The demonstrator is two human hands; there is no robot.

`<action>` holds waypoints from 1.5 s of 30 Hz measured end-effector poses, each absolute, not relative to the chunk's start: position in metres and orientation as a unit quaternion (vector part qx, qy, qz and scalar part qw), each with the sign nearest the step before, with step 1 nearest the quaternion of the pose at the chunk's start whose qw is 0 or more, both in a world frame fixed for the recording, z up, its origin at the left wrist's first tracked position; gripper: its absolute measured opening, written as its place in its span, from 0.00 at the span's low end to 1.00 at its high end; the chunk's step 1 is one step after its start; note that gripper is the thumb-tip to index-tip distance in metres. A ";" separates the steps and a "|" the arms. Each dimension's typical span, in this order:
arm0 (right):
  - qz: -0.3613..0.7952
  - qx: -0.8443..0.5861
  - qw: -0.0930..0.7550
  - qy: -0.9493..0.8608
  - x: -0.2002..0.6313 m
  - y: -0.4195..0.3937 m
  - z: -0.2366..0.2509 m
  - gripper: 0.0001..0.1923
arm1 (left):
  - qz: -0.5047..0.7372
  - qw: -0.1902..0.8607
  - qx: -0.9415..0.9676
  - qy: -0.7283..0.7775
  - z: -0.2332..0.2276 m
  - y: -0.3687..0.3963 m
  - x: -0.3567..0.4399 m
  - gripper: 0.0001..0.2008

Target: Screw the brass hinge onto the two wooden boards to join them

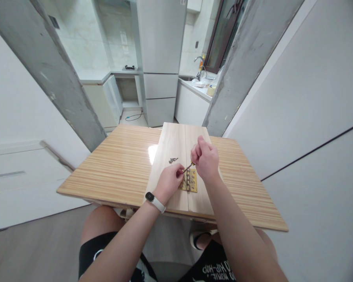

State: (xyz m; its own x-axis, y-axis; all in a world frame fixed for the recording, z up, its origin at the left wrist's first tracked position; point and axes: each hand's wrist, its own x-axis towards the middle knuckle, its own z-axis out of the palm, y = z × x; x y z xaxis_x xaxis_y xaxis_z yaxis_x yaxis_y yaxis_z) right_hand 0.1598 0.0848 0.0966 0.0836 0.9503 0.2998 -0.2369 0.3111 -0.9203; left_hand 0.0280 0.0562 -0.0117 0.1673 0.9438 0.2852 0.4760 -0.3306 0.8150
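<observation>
My right hand (205, 158) is closed around the handle of a screwdriver (189, 167), whose shaft slants down to the left. A brass hinge (193, 181) lies across the seam between two pale wooden boards (173, 139). At the hinge's upper left, beside the screwdriver tip, my left hand (170, 181) has its fingers pinched together. Whatever they hold is hidden, and the fingers cover part of the hinge's left leaf. Several loose screws (173, 160) lie on the left board just beyond my left hand.
The boards rest on a wood-grain table (126, 156) with angled sides. White panels flank it left and right. Beyond stand a tall refrigerator (161, 39), a sink faucet (199, 64) and a cabinet with its door ajar (113, 98).
</observation>
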 end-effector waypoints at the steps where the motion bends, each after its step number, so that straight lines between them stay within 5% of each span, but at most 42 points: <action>1: 0.487 -0.348 0.618 -0.510 0.160 0.086 0.098 0.34 | 0.406 0.288 0.709 0.499 -0.012 0.056 0.028 0.11; 5: 0.529 -0.316 0.529 -0.583 0.160 0.088 0.105 0.30 | 0.406 0.292 0.708 0.499 -0.012 0.056 0.028 0.10; 14: 0.511 -0.302 0.546 -0.591 0.158 0.082 0.099 0.09 | 0.418 0.291 0.703 0.497 -0.010 0.057 0.028 0.10; 21: 0.495 -0.323 0.509 -0.625 0.167 0.078 0.100 0.13 | 0.425 0.301 0.700 0.488 -0.004 0.055 0.029 0.09; 33: 0.404 -0.383 0.573 -0.602 0.170 0.084 0.091 0.23 | 0.421 0.299 0.702 0.490 -0.010 0.056 0.029 0.10; 45: 0.432 -0.346 0.428 -0.714 0.191 0.076 0.109 0.15 | 0.425 0.302 0.699 0.490 -0.010 0.056 0.028 0.10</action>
State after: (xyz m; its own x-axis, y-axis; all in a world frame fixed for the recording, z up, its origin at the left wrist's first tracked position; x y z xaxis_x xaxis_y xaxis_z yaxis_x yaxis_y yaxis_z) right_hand 0.1914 0.0758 0.1094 -0.3931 0.8645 0.3131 0.1251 0.3877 -0.9133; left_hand 0.0280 0.0558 -0.0099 0.1586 0.9414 0.2977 0.4281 -0.3372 0.8385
